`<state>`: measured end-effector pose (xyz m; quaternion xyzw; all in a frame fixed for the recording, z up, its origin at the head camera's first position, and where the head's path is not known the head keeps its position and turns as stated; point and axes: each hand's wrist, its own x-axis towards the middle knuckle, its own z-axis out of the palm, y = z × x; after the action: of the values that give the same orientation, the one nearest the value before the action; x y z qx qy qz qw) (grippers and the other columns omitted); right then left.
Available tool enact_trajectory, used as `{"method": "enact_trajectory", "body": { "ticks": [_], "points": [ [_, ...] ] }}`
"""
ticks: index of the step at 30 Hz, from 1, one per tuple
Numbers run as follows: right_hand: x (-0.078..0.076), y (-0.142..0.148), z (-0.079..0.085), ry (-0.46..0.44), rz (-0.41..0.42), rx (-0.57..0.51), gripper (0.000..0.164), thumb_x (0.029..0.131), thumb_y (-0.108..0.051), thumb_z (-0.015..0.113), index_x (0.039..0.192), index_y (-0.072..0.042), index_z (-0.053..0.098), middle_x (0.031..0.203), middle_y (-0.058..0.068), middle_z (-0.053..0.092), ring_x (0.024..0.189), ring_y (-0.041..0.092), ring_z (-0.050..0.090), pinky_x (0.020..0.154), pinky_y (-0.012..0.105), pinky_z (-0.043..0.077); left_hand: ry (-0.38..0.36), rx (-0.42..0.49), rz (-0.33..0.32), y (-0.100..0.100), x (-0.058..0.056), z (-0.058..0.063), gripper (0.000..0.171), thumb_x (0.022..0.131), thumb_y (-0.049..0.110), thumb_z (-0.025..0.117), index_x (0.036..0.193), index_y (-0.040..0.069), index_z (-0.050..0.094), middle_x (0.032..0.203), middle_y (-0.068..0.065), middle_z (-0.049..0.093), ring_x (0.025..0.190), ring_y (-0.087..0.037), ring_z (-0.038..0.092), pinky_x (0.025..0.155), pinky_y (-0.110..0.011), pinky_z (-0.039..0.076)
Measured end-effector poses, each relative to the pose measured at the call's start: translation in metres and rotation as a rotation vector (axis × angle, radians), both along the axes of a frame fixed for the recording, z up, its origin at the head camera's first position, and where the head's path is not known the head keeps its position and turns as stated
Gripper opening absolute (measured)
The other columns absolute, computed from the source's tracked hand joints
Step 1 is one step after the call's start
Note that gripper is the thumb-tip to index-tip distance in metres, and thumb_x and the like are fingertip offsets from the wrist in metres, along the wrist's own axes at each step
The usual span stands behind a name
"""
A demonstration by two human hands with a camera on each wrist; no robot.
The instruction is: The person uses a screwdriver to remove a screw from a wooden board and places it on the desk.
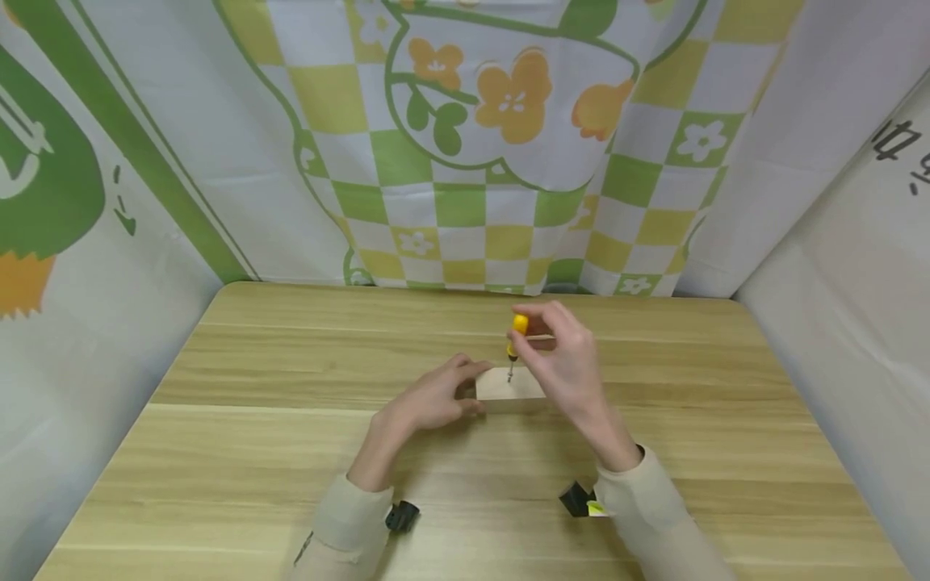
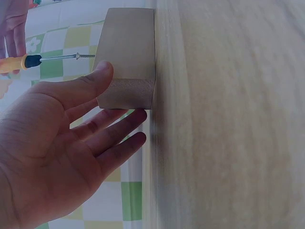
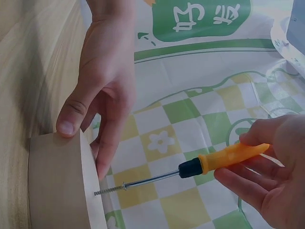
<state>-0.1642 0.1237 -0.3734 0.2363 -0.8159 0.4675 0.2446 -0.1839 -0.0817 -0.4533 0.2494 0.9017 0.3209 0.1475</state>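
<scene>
Pale, smooth wood made up the block (image 1: 514,405), a straight-edged piece with flat faces, which lay on the table (image 1: 254,452) between the two hands, in front of the person. Its end showed a rougher, finely flecked grain in the left wrist view, while its long side looked plain and even. The left hand (image 1: 434,397) gripped the left end of the block, thumb at the near corner and fingers round toward the far side. The right hand (image 1: 570,363) was raised above the block, well apart from the left, its thumb and fingers pinching the screwdriver (image 3: 233,156) by the handle. That handle was glossy yellow-orange plastic, rounded and elongated, with a black collar below it and a slim, shiny metal shaft. The shaft's tip met the flared head of a screw (image 3: 110,190), whose grey, ridged thread stood nearly upright on the block's top face, most of its length exposed. Beneath everything, the tabletop ran in light, streaky wood-grain bands with rounded far corners. Beige cloth sleeves (image 1: 352,524) covered the forearms, with angular black devices (image 1: 402,516) at the wrists. Behind hung a softly creased curtain (image 1: 465,206), printed with green, yellow and white checks and orange blossoms.
</scene>
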Motion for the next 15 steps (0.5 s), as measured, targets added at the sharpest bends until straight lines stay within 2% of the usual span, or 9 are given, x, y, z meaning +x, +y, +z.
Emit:
{"method": "enact_trajectory", "body": {
  "ticks": [5, 7, 12, 15],
  "points": [
    [0.0001, 0.0000, -0.0002, -0.029, 0.051, -0.009, 0.037, 0.087, 0.011, 0.064, 0.123, 0.001, 0.063, 0.103, 0.016, 0.071, 0.091, 0.029, 0.073, 0.075, 0.026, 0.061, 0.001, -0.005, 0.009, -0.0002, 0.0012, 0.0019, 0.066, 0.091, 0.026, 0.073, 0.150, 0.021, 0.045, 0.125, -0.001, 0.055, 0.100, -0.019, 0.055, 0.088, -0.036, 0.050],
    [-0.0005, 0.0005, -0.0011, -0.036, 0.057, -0.018, 0.036, 0.088, 0.011, 0.063, 0.123, 0.001, 0.062, 0.104, 0.016, 0.071, 0.094, 0.030, 0.073, 0.076, 0.028, 0.061, 0.003, -0.003, 0.010, -0.0002, 0.0019, 0.0024, 0.066, 0.091, 0.026, 0.073, 0.150, 0.021, 0.045, 0.125, -0.002, 0.055, 0.100, -0.019, 0.056, 0.088, -0.036, 0.050],
    [-0.0025, 0.0023, -0.0045, -0.011, 0.041, -0.029, 0.029, 0.087, 0.009, 0.067, 0.115, 0.000, 0.065, 0.111, 0.015, 0.066, 0.100, 0.028, 0.070, 0.077, 0.034, 0.062, 0.010, 0.004, 0.003, -0.0003, 0.0026, 0.0030, 0.066, 0.091, 0.025, 0.073, 0.150, 0.019, 0.045, 0.123, -0.003, 0.055, 0.098, -0.019, 0.055, 0.087, -0.037, 0.050],
    [-0.0028, 0.0026, -0.0049, 0.025, 0.010, -0.017, 0.030, 0.085, 0.005, 0.073, 0.113, -0.003, 0.068, 0.110, 0.013, 0.059, 0.094, 0.025, 0.067, 0.071, 0.033, 0.062, 0.010, 0.009, -0.001, -0.0004, 0.0026, 0.0034, 0.065, 0.091, 0.025, 0.072, 0.150, 0.018, 0.045, 0.123, -0.003, 0.055, 0.098, -0.019, 0.054, 0.087, -0.037, 0.050]
  ]
}}
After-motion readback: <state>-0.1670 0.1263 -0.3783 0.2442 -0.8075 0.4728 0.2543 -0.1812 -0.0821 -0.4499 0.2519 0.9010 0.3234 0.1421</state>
